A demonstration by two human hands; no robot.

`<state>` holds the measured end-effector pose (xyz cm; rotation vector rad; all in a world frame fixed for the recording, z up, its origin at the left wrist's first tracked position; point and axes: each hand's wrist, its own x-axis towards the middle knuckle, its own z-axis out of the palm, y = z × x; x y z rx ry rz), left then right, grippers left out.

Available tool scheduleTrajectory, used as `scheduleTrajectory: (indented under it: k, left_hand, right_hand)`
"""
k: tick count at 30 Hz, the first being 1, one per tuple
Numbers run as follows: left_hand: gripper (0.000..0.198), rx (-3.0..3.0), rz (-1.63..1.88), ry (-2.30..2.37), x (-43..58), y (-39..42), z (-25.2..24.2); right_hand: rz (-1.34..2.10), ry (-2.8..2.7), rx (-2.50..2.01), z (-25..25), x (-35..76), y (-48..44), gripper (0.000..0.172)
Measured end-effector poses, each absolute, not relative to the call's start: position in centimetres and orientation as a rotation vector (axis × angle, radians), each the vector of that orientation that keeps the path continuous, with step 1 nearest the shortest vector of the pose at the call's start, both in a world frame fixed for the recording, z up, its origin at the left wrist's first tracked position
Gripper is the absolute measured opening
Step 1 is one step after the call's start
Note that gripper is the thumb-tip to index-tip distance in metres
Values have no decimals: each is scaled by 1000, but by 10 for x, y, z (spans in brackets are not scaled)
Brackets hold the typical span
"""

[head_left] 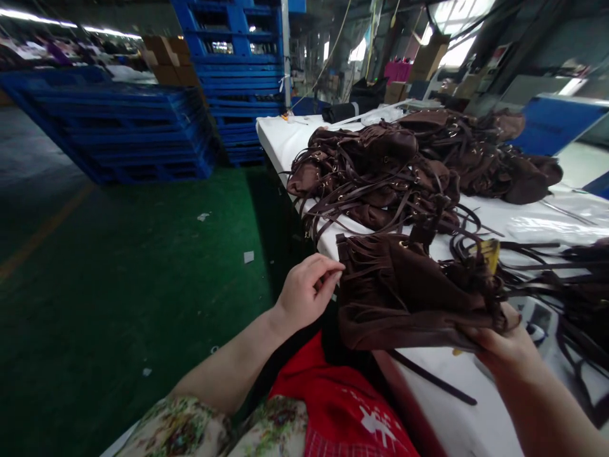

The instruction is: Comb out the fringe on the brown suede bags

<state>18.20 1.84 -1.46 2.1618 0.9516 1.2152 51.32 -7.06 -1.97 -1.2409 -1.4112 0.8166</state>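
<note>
A dark brown fringed handbag [419, 292] lies on its side in front of me, held up over the table's near edge. My right hand [499, 336] grips its right end from below, with the fingers mostly hidden behind it. A dark strap [432, 377] hangs under the bag. At the bag's left end, my left hand [309, 289] has thumb and forefinger pinched together against the fringe. Whatever is between those fingertips is too small to make out. Something yellow [490, 254] shows behind the bag near my right hand; its kind is unclear.
A heap of similar brown bags [380, 171] with tangled straps covers the far part of the white table [273, 136]. More dark straps [561, 273] lie at right. Stacked blue pallets [133, 127] stand on the green floor [190, 266] beyond the table's left edge.
</note>
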Motion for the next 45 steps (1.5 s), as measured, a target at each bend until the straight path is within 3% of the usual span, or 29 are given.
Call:
scheduleTrajectory:
  k: [11,22,36,45]
  left_hand:
    - [19,2320,659,815,195,40,-9]
    - [17,2258,665,830,186,44,-17]
    - [21,2445,589,1568,180,32,-28]
    - [22,2267,642,1961,153,46,-24]
  right_hand:
    - [779,-1603,-1246,-12,489,-75,20]
    - [872,-1604,-1270,-24,491,-74,16]
    - [870,-1453,-1340,-12,460,-79,23]
    - [904,-1488,-1322,-12,456,-78,22]
